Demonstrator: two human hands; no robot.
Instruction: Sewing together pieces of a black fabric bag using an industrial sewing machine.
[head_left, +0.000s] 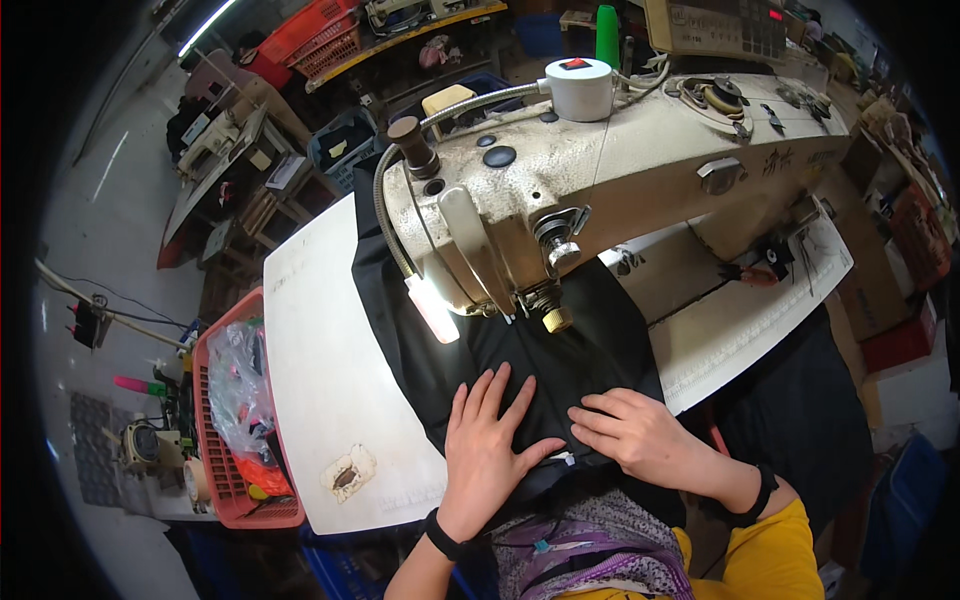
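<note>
A sheet of black fabric (420,340) lies on the white sewing table (320,380), running beneath the head of an industrial sewing machine (520,190). My left hand (488,440) rests flat on this cloth with its fingers spread and its thumb pointing right. To the right, my right hand (640,435) lies on the same cloth, fingers stretched out side by side and its thumb hidden. A small white tag or scrap (566,458) shows between the hands. Both are on my side of the needle area, whose tip and presser foot the machine head mostly hides.
A lit lamp (432,310) on a bendable metal neck shines beside the needle. A red plastic basket (215,450) with clear bags stands at the table's left. Small snips with orange handles (750,273) lie under the machine arm. More dark fabric (800,420) hangs at the right.
</note>
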